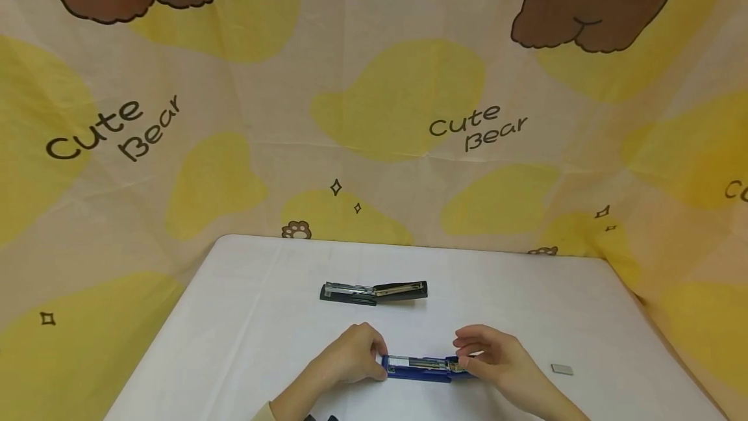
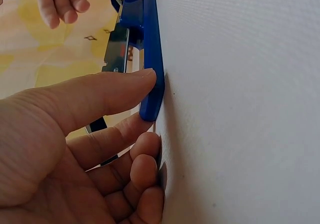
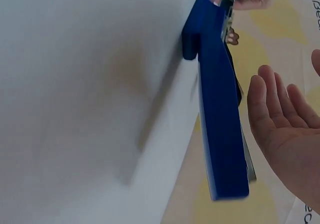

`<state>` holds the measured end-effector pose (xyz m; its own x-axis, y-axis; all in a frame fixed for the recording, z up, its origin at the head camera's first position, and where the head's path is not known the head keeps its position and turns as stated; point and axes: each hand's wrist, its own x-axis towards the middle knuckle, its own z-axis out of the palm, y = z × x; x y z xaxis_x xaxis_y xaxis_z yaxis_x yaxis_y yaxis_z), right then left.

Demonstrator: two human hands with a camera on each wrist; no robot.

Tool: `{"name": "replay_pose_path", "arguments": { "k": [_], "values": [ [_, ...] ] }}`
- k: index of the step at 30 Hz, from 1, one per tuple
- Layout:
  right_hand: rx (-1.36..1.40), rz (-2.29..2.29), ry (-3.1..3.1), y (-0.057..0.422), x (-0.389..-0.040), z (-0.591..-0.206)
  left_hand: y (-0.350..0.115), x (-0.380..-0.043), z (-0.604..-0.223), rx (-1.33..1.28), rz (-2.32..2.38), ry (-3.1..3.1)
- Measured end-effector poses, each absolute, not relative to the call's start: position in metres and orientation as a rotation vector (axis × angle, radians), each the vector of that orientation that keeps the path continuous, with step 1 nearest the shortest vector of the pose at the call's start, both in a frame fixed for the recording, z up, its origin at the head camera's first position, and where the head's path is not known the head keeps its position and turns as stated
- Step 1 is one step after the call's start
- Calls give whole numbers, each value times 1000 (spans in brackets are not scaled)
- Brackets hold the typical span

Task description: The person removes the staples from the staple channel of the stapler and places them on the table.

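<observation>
A blue stapler [image 1: 417, 374] lies on the white table, folded wide open with its metal magazine showing. My left hand [image 1: 353, 354] pinches the end of its base; in the left wrist view the thumb sits on the blue base [image 2: 153, 49] and the index finger is at its tip. My right hand [image 1: 497, 359] is beside the stapler's other half. The right wrist view shows that blue top arm [image 3: 220, 134] tipped off the table, with the right hand [image 3: 285, 124] apart from it, fingers extended and holding nothing.
Behind the blue stapler lies a black stapler [image 1: 374, 293], also folded open. A small grey block [image 1: 562, 369] rests on the table to the right of my right hand. A patterned cloth [image 1: 374, 115] hangs behind the table's far edge.
</observation>
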<state>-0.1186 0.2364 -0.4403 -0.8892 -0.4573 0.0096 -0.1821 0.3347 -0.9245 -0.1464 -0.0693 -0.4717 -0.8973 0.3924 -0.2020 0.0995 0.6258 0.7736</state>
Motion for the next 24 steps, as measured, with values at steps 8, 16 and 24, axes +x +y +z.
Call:
{"name": "replay_pose_path", "arguments": {
  "k": [8,16,24],
  "values": [
    [-471,-1596,2271,217,-117,-450,-70,-146,-472,411,1157,2506],
    [-349,-1589,2209,201,-117,-454,-69,-146,-471,407,1162,2501],
    [-228,-1573,2150,187,-116,-466,-69,-147,-472,392,1155,2501]
  ]
}}
